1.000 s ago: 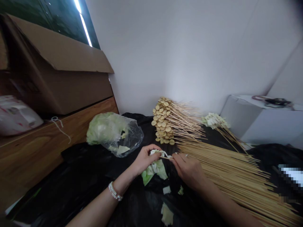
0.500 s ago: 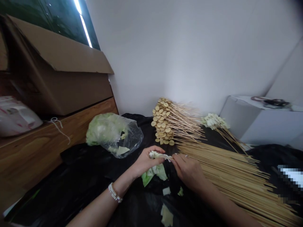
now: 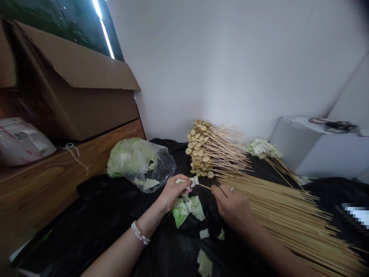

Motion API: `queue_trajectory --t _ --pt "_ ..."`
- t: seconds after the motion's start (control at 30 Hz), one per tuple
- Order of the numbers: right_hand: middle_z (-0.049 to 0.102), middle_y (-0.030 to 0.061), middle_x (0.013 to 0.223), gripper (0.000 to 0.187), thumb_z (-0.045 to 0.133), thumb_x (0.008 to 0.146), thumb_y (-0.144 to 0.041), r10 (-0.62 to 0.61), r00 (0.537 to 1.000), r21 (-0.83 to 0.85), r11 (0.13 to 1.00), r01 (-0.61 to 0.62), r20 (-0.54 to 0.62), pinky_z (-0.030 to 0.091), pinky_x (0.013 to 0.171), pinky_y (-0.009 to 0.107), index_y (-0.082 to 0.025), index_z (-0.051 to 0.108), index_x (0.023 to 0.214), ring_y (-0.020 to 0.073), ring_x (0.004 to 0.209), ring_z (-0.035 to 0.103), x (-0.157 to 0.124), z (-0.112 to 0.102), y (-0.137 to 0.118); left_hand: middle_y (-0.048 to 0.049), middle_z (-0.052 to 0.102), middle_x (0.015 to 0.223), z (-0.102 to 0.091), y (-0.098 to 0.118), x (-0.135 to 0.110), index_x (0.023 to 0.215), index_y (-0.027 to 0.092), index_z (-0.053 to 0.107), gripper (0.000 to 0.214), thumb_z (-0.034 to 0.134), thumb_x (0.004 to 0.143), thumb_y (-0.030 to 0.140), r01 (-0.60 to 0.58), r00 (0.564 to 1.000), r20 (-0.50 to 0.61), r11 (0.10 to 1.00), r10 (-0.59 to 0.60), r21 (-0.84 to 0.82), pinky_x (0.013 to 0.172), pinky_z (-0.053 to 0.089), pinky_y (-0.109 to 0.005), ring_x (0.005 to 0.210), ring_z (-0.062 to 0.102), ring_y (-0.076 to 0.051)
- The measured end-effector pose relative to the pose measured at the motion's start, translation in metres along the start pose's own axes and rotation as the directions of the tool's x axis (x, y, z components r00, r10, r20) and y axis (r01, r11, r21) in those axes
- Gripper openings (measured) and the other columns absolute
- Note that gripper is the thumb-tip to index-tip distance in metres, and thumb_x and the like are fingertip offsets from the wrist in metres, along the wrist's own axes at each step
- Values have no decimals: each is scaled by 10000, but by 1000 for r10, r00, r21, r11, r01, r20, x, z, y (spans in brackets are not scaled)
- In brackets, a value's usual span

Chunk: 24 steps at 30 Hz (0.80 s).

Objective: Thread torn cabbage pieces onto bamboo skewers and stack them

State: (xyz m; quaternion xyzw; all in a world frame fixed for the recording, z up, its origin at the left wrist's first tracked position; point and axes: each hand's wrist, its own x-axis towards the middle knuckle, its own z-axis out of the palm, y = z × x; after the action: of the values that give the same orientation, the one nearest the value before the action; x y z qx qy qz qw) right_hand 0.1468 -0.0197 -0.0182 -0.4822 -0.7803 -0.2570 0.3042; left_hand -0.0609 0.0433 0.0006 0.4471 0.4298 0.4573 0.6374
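My left hand (image 3: 173, 190) is closed round pale folded cabbage pieces (image 3: 192, 181) threaded on a thin bamboo skewer (image 3: 204, 186). My right hand (image 3: 232, 206) pinches the skewer's other end; a ring shows on one finger. The two hands are a short gap apart over a small heap of cut green cabbage leaves (image 3: 187, 209) on black plastic sheeting (image 3: 109, 219). A bead bracelet (image 3: 140, 233) circles my left wrist.
A large spread of bare bamboo skewers (image 3: 288, 215) lies to the right. Behind stand stacked skewers of round tan slices (image 3: 200, 152) and white pieces (image 3: 262, 148). A clear bag of cabbage (image 3: 138, 163), a cardboard box (image 3: 75, 96), a wooden ledge (image 3: 57, 173) and a white box (image 3: 317, 150) surround the area.
My hands have drawn apart: the left slid the cabbage along the skewer and rose slightly, the right moved a little right, baring a stretch of skewer between them.
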Motion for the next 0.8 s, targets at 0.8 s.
queue_trajectory --t 0.8 --pt "614 36 750 211 517 894 -139 22 999 -6 1000 -22 45 343 660 310 -167 680 1025 189 751 523 -2 4 5 -48 700 872 -5 -11 4 781 142 646 292 822 632 321 -54 990 135 994 40 96 611 479 -190 638 600 -88"
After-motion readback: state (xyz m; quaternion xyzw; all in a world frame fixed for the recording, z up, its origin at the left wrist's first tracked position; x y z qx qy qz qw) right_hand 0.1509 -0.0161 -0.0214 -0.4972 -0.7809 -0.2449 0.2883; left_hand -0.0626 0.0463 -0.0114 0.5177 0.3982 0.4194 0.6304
